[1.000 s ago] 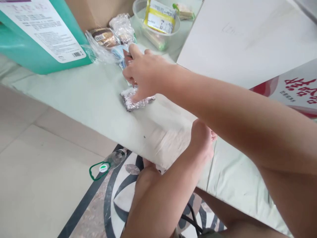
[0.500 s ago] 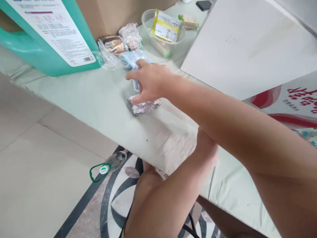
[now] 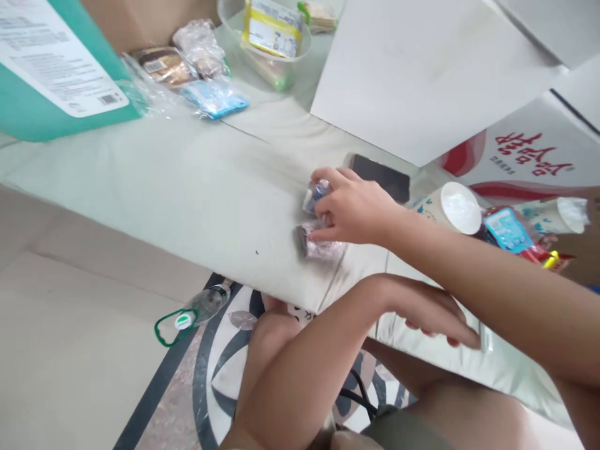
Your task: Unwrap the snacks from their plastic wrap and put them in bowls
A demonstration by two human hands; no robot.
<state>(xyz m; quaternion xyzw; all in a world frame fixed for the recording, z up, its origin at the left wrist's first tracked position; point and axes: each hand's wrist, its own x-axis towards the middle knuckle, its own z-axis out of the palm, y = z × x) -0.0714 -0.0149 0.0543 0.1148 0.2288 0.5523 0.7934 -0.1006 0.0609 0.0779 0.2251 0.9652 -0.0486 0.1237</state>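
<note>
My right hand (image 3: 354, 206) reaches in from the right, fingers curled round a small blue-and-white packet (image 3: 315, 195) in clear wrap. Its thumb touches a pinkish-brown foil-like package (image 3: 323, 242) lying on the pale cloth-covered table (image 3: 187, 181). My left hand (image 3: 434, 309) passes below the right forearm, back upward and fingertips curled under. A pale, clear-edged object (image 3: 486, 339) shows at its finger end; most of it is hidden. Just behind the right hand lies a dark phone (image 3: 382, 178).
A green jug (image 3: 70, 122), a bagged bread (image 3: 166, 65), a blue packet (image 3: 215, 97) and a clear tub (image 3: 300, 53) stand at the back left. White boxes (image 3: 422, 69), paper cups (image 3: 462, 206) and snack packets (image 3: 509, 230) sit right. A bottle (image 3: 213, 303) is below the table edge.
The view has shifted rightward. My right hand has drawn the blue-and-white packet away from the bagged food, closer to the foil-like package. The left hand, hidden before, now shows.
</note>
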